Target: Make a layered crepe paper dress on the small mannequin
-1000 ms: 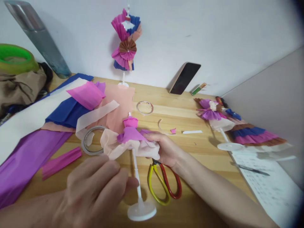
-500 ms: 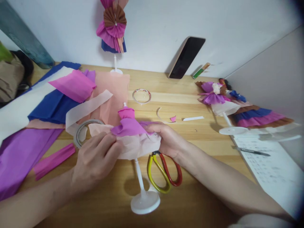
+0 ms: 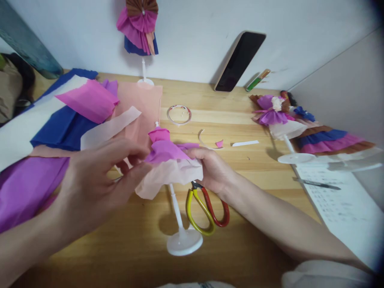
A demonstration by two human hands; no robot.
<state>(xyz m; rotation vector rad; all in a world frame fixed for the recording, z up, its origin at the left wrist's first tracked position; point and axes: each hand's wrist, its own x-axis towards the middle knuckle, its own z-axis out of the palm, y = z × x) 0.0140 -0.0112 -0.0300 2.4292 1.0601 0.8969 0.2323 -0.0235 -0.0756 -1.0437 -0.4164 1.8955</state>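
A small white dress stand (image 3: 177, 208) on a round base stands tilted in front of me, wearing a pink crepe paper bodice (image 3: 159, 135). Below the bodice sits a purple crepe paper layer (image 3: 165, 151) over a pale, crumpled paper skirt (image 3: 168, 174). My right hand (image 3: 211, 168) grips the skirt's right side, thumb on top and fingers beneath, hidden by the paper. At the opposite edge, my left hand (image 3: 102, 176) pinches the purple layer between thumb and forefinger. Scissors (image 3: 207, 208) with one yellow and one red handle lie under my right hand.
Crepe paper sheets (image 3: 69, 130) spread across the left. A phone (image 3: 240, 62) leans against the wall near a green tube (image 3: 258, 80). A ring of wire (image 3: 179, 115) and paper scraps lie mid-table. Finished paper dresses (image 3: 139, 30) stand behind and right, by a pen (image 3: 319, 184) on written paper.
My left hand has shifted its hold from the skirt's left side to the purple layer's edge, and the pale skirt hangs freer. The camera view has tilted down slightly.
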